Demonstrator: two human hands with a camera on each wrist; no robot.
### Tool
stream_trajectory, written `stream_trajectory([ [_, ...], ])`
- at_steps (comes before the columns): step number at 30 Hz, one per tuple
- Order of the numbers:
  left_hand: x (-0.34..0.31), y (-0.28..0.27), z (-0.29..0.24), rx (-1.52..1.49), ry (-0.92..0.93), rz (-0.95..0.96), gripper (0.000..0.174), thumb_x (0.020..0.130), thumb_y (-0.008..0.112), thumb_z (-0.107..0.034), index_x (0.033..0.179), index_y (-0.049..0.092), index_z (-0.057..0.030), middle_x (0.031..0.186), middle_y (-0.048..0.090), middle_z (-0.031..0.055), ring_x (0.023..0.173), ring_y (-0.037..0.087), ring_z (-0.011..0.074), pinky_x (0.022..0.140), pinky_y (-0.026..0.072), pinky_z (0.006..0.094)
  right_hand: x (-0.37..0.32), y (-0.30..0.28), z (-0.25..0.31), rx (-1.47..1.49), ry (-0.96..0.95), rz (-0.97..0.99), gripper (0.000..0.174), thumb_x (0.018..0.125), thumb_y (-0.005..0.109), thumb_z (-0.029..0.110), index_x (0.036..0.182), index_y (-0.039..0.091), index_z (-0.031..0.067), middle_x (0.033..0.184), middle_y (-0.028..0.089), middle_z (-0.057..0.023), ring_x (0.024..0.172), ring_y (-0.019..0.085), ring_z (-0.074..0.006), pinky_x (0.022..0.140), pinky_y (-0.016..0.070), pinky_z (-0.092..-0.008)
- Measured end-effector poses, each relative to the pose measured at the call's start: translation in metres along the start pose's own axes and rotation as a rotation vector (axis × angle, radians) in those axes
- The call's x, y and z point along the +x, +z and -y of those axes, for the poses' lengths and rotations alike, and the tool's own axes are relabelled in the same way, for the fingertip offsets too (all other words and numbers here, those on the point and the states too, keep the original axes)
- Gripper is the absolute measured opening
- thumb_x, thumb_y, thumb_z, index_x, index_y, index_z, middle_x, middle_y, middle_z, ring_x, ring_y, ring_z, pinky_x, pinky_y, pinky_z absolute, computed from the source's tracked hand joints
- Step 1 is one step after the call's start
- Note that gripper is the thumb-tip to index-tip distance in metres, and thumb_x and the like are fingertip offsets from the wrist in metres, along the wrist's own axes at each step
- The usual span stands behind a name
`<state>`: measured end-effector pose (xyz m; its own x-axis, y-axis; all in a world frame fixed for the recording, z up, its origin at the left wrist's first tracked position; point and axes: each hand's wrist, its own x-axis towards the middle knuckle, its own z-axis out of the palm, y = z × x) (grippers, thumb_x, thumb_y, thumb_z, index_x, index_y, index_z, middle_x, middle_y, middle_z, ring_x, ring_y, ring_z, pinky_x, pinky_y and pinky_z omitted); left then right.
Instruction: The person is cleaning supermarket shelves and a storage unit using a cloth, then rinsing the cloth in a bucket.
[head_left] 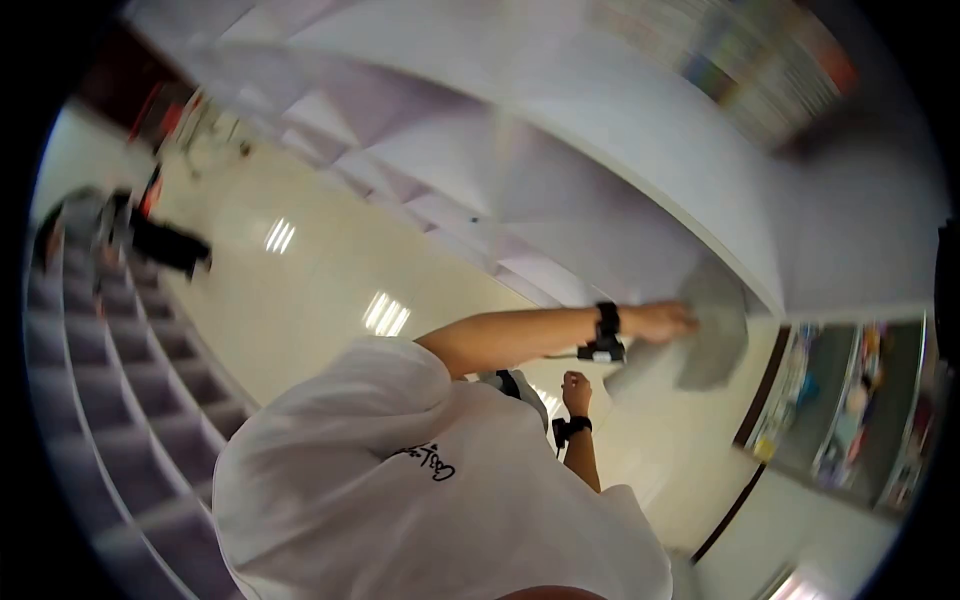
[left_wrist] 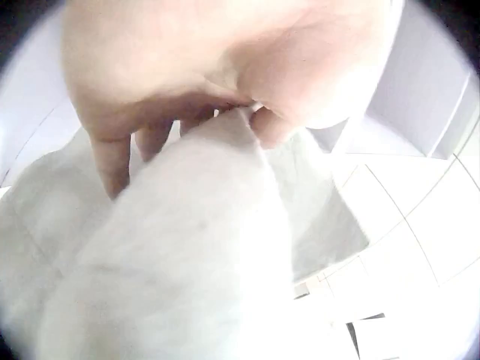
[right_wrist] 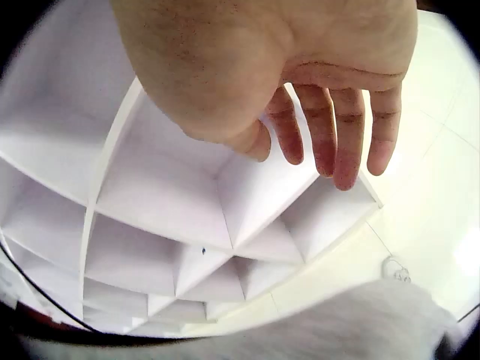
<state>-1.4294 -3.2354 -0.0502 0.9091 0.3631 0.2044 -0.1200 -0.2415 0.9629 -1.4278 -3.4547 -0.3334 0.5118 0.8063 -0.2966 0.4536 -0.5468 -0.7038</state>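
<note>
My left hand (head_left: 655, 322) reaches out beside the white shelving and holds a pale grey cloth (head_left: 715, 330), which is blurred in the head view. In the left wrist view, the thumb and fingers pinch a gathered edge of the cloth (left_wrist: 187, 232), and the rest hangs down in folds over the floor. My right hand (head_left: 577, 395) is lower, near my body, away from the cloth. Seen from the right wrist, that hand (right_wrist: 300, 97) has loosely bent, spread fingers with nothing between them, and cubby shelves (right_wrist: 172, 180) behind it.
White cubby shelving (head_left: 560, 190) runs along one side, with blurred colourful items (head_left: 760, 70) on an upper part. Stocked shelves (head_left: 850, 400) stand at the right. Across the shiny tiled floor (head_left: 300, 290), another person (head_left: 120, 230) is near more cubbies (head_left: 120, 400).
</note>
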Motion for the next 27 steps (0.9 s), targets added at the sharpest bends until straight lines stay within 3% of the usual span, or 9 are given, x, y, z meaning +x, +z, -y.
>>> stream_trajectory([
  [1, -0.014, -0.017, -0.042, -0.314, -0.413, 0.156, 0.041, 0.1, 0.045, -0.032, 0.125, 0.056, -0.0002, 0.11, 0.063, 0.0161, 0.102, 0.057, 0.021, 0.091, 0.0447, 0.0325, 0.003, 0.004, 0.003, -0.087, -0.025, 0.087, 0.028, 0.089, 0.057, 0.028, 0.097, 0.069, 0.003, 0.077, 0.071, -0.0148, 0.07, 0.071, -0.0251, 0.067, 0.0545, -0.0372],
  [3, -0.041, -0.029, -0.052, -0.283, -0.138, 0.19, 0.049, 0.1, 0.044, -0.036, 0.133, 0.049, 0.0002, 0.12, 0.06, 0.0175, 0.109, 0.057, 0.0218, 0.096, 0.0437, 0.032, 0.018, 0.028, -0.027, -0.358, -0.182, 0.273, 0.028, 0.089, 0.058, 0.03, 0.091, 0.07, 0.0054, 0.077, 0.071, -0.0129, 0.07, 0.071, -0.0233, 0.068, 0.0543, -0.0367],
  [4, -0.057, -0.033, -0.059, -0.268, -0.12, 0.125, 0.049, 0.1, 0.044, -0.036, 0.133, 0.049, 0.0002, 0.12, 0.06, 0.0175, 0.109, 0.057, 0.0218, 0.096, 0.0437, 0.032, 0.012, 0.021, 0.004, -0.239, 0.002, 0.332, 0.028, 0.088, 0.058, 0.03, 0.09, 0.069, 0.0044, 0.076, 0.07, -0.0123, 0.071, 0.071, -0.0227, 0.069, 0.0545, -0.0361],
  [7, -0.108, -0.042, -0.086, -0.383, -0.118, -0.153, 0.051, 0.101, 0.044, -0.035, 0.136, 0.046, 0.002, 0.12, 0.06, 0.0158, 0.107, 0.056, 0.0194, 0.094, 0.0437, 0.0308, 0.011, 0.011, 0.009, -0.281, -0.089, 0.457, 0.032, 0.086, 0.058, 0.029, 0.09, 0.067, -0.0013, 0.076, 0.069, -0.0113, 0.067, 0.069, -0.0202, 0.061, 0.0537, -0.0326],
  [15, -0.374, -0.227, -0.109, -0.41, -0.235, -0.512, 0.045, 0.102, 0.043, -0.032, 0.133, 0.049, 0.0003, 0.117, 0.062, 0.0092, 0.103, 0.056, 0.0159, 0.092, 0.0451, 0.031, 0.001, 0.146, 0.16, -0.251, -0.036, 0.673, 0.026, 0.086, 0.061, 0.025, 0.096, 0.066, 0.0014, 0.079, 0.068, -0.0103, 0.067, 0.069, -0.0194, 0.053, 0.0521, -0.0323],
  [16, -0.405, -0.245, -0.099, -0.373, -0.181, -0.583, 0.044, 0.101, 0.044, -0.033, 0.128, 0.053, 0.0007, 0.113, 0.064, 0.0077, 0.101, 0.057, 0.0138, 0.091, 0.0458, 0.0305, 0.011, 0.174, 0.161, -0.238, -0.065, 0.657, 0.026, 0.086, 0.061, 0.025, 0.095, 0.065, 0.0007, 0.079, 0.068, -0.0098, 0.067, 0.068, -0.019, 0.054, 0.052, -0.0324],
  [17, -0.436, -0.262, -0.096, -0.373, -0.192, -0.589, 0.044, 0.101, 0.044, -0.033, 0.128, 0.053, 0.0007, 0.113, 0.064, 0.0077, 0.101, 0.057, 0.0138, 0.091, 0.0458, 0.0305, 0.023, 0.202, 0.165, -0.164, -0.064, 0.66, 0.03, 0.085, 0.058, 0.028, 0.089, 0.068, 0.0009, 0.073, 0.07, -0.0113, 0.07, 0.069, -0.0237, 0.072, 0.0527, -0.0367],
  [23, -0.587, -0.368, -0.118, -0.571, -0.248, -0.97, 0.042, 0.101, 0.046, -0.035, 0.121, 0.056, 0.0011, 0.105, 0.065, 0.0087, 0.095, 0.061, 0.0135, 0.084, 0.0492, 0.0304, 0.019, 0.296, 0.351, -0.293, -0.447, 0.602, 0.031, 0.088, 0.054, 0.027, 0.085, 0.067, -0.0002, 0.072, 0.067, -0.0165, 0.07, 0.067, -0.0283, 0.066, 0.0502, -0.0369],
  [27, -0.651, -0.448, -0.092, -0.685, -0.003, -1.257, 0.042, 0.101, 0.046, -0.033, 0.124, 0.052, 0.0012, 0.115, 0.062, 0.0097, 0.102, 0.061, 0.0162, 0.09, 0.0486, 0.0322, 0.044, 0.378, 0.477, -0.004, -0.438, 0.747, 0.023, 0.094, 0.056, 0.02, 0.097, 0.065, -0.0005, 0.083, 0.068, -0.0093, 0.071, 0.067, -0.018, 0.062, 0.0517, -0.0283],
])
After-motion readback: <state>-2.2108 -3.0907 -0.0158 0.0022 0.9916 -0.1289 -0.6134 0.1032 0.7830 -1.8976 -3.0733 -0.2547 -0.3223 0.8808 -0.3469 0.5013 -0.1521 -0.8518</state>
